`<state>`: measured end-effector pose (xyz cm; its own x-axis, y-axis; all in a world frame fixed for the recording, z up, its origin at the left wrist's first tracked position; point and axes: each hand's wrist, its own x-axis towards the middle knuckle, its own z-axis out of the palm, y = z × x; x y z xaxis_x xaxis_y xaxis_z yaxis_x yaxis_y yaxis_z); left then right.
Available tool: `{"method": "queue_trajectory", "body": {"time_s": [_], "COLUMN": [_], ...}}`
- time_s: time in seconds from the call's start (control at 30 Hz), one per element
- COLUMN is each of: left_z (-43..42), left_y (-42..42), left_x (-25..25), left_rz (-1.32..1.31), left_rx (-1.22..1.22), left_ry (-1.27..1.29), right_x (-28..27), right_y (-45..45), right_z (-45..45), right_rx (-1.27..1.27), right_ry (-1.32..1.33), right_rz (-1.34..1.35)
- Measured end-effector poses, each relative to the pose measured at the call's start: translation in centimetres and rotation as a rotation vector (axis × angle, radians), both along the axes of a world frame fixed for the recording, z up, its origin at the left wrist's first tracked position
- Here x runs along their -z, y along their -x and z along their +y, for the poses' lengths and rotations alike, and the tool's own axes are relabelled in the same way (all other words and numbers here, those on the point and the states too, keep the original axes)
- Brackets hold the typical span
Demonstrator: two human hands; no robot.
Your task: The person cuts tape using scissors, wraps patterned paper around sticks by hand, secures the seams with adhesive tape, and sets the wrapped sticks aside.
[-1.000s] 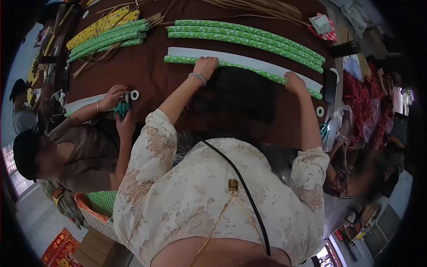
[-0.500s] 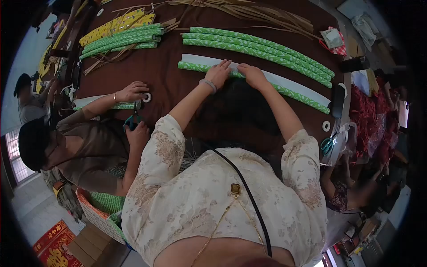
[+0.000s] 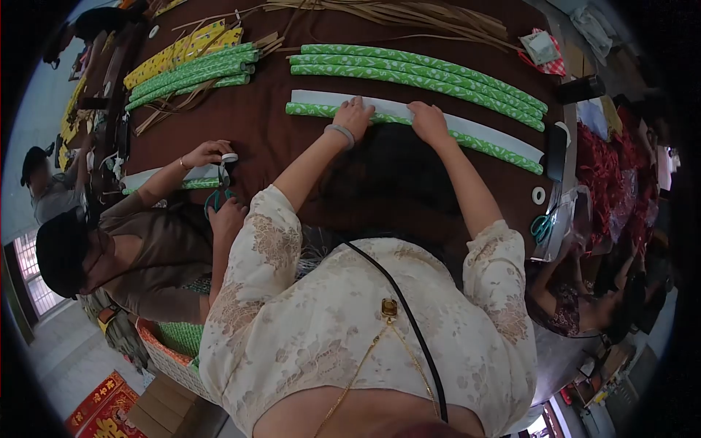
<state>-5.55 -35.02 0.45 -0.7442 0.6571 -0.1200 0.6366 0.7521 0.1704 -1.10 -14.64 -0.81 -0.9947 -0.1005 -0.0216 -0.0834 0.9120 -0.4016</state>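
brown cloth (image 3: 255,128) covers the worktable, and on it, across the front of the person, lies a partly rolled green-patterned sheet (image 3: 496,150), its long axis running left to right, its white strip (image 3: 489,133) along the side away from the body; the left hand (image 3: 354,115) rests bent fingers on it, nearer its left end, and the right hand (image 3: 429,123) curls at it near the middle, apart from the left, with a long stretch reaching out rightward; both seem to touch it, though i cannot tell whether either pinches it; beyond the strip, green tubes (image 3: 416,77) lie close alongside, with only a narrow band of cloth between; a black object (image 3: 556,157) sits just past the right end, while off the left end a wider stretch of cloth runs toward a co-worker's hand (image 3: 210,152)
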Motion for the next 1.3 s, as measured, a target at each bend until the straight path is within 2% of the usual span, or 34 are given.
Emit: {"method": "queue_trajectory", "body": {"time_s": [0.3,0.37,0.47,0.77,0.9,1.0,1.07,1.23,1.3], "left_z": [-0.2,-0.3,-0.3,-0.5,-0.2,-0.3,-0.3,-0.9,-1.1], "left_y": [0.2,0.3,0.3,0.5,0.6,0.8,1.0,1.8,1.9], "left_x": [0.8,0.8,0.9,1.3,1.0,0.5,0.1,1.3,1.2], "left_rz": [0.041,0.021,0.037,0.054,0.039,0.016,-0.112,-0.166,-0.175], "left_rx": [0.042,0.056,0.07,0.102,0.111,0.117,0.08,0.012,-0.01], "left_ry": [0.071,0.084,0.083,0.031,0.049,0.047,0.051,-0.029,-0.075], "right_x": [0.4,0.1,-0.5,-1.0,-0.6,-0.7,0.3,-1.2,-1.6], "right_y": [-2.2,-3.2,-4.4,-8.8,-10.0,-11.4,-12.3,-14.2,-14.6], "right_z": [5.7,7.6,11.2,20.5,22.6,21.8,21.4,17.4,16.2], "right_rx": [0.186,0.302,0.444,0.779,0.845,0.859,0.827,0.739,0.585], "right_ry": [0.041,0.125,0.103,-0.041,-0.134,-0.161,-0.077,-0.072,-0.193], "right_rz": [-0.059,-0.114,-0.217,-0.302,-0.302,-0.146,0.14,0.188,0.313]}}
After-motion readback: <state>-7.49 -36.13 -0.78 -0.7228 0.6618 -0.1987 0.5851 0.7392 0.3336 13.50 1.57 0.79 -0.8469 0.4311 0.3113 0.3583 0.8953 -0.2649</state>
